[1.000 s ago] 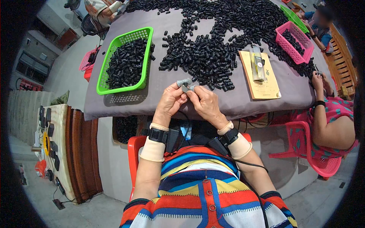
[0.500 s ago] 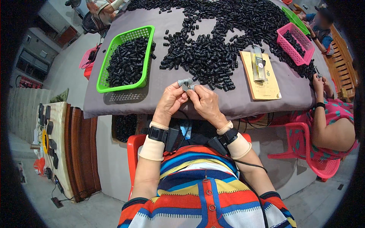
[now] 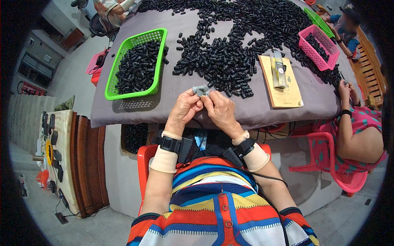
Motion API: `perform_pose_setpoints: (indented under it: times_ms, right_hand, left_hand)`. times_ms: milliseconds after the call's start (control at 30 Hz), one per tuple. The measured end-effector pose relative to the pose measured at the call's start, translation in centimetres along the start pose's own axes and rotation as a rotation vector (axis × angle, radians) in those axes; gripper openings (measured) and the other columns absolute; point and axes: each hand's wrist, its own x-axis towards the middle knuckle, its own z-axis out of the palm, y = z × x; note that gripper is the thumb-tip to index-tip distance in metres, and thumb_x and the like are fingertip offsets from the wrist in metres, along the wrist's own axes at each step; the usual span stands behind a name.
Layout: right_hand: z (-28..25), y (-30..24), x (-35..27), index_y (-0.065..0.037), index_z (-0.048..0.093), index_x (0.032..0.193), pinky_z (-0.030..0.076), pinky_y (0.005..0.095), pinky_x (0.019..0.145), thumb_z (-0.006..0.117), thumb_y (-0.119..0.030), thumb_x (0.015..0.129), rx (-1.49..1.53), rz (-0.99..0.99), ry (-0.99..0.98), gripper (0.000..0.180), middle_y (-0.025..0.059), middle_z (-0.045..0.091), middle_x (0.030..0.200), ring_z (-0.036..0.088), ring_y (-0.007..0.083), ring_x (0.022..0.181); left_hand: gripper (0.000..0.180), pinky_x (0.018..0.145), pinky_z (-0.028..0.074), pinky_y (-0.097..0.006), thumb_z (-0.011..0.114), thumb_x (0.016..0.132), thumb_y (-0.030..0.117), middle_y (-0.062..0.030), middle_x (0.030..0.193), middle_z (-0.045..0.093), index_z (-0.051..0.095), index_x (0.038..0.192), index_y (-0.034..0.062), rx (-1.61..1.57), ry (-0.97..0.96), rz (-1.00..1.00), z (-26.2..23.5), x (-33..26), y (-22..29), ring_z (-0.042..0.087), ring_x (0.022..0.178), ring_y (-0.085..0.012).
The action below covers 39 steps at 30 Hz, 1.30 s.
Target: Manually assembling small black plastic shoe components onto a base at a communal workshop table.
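Over the near edge of the cloth-covered table, my left hand [image 3: 184, 107] and my right hand [image 3: 222, 110] meet, their fingertips pinched close together. A small grey speckled piece [image 3: 200, 89] shows at the fingertips. Whether it is held or partly worn on the fingers, I cannot tell, and the fingers hide anything smaller between them. Just beyond my hands lies a large spread of short black cylindrical parts [image 3: 217, 61]. To the left stands a green plastic basket [image 3: 109, 91] filled with similar black parts.
A tan notebook [image 3: 287, 100] bears a clear plastic case [image 3: 280, 80] on the right. Farther right are a pink basket [image 3: 334, 61] and a seated co-worker's hands [image 3: 347, 88]. A crate of black parts [image 3: 136, 137] sits below the table; a cable [image 3: 266, 177] crosses my right forearm.
My fingertips have shifted slightly around the grey piece, which shows at a different angle. My forearms and the things on the table keep their places.
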Motion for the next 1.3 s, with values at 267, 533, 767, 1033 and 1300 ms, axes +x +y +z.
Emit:
perform_pose_setpoints:
  times_ms: [267,533,767,1033,1300]
  right_hand:
    - [-0.5,0.1,-0.1,-0.004,0.052,0.073,0.04,0.0383,0.049,0.057,-0.019,0.083,0.075,-0.039,-0.038,0.019,0.0123,0.053,0.064,0.054,0.0307,0.057]
    - [-0.7,0.0,0.1,-0.005,0.052,0.073,0.04,0.039,0.049,0.057,-0.021,0.084,0.047,-0.01,-0.052,0.02,0.0123,0.053,0.064,0.054,0.0311,0.057]
    - [0.1,0.1,0.2,-0.007,0.051,0.073,0.041,0.0398,0.046,0.057,-0.024,0.084,-0.022,-0.023,0.011,0.021,0.011,0.054,0.065,0.056,0.0308,0.055]
    - [-0.8,0.4,0.2,-0.002,0.049,0.073,0.038,0.0358,0.046,0.055,-0.018,0.086,0.335,0.127,0.026,0.022,0.013,0.052,0.062,0.051,0.0274,0.051]
    - [-1.1,0.9,0.4,0.0,0.052,0.073,0.034,0.0298,0.045,0.052,-0.019,0.089,0.413,0.261,0.0,0.024,0.0099,0.047,0.053,0.039,0.0118,0.047]
  left_hand:
    - [0.017,0.048,0.04,-0.018,0.053,0.086,0.006,-0.0016,0.078,0.058,0.056,0.102,0.0004,-0.063,0.028,-0.007,0.2,-0.1,0.1,0.048,0.057,-0.005]
    - [0.017,0.048,0.04,-0.017,0.054,0.086,0.007,-0.0016,0.078,0.058,0.056,0.102,0.0005,-0.071,0.023,-0.016,0.1,0.0,0.0,0.049,0.058,-0.0049]
    - [0.015,0.05,0.042,-0.019,0.053,0.087,0.006,-0.0028,0.08,0.058,0.057,0.101,0.0014,-0.047,-0.009,-0.006,-0.3,0.2,0.2,0.051,0.059,-0.0068]
    - [0.021,0.047,0.041,-0.018,0.056,0.085,0.005,-0.0025,0.078,0.058,0.056,0.105,0.0032,0.024,0.103,-0.012,0.5,-0.4,0.1,0.053,0.059,-0.0071]
    - [0.028,0.044,0.044,-0.018,0.061,0.079,0.002,-0.0026,0.077,0.056,0.055,0.107,0.0033,0.433,0.534,0.609,-1.1,-1.7,13.8,0.054,0.056,-0.0089]
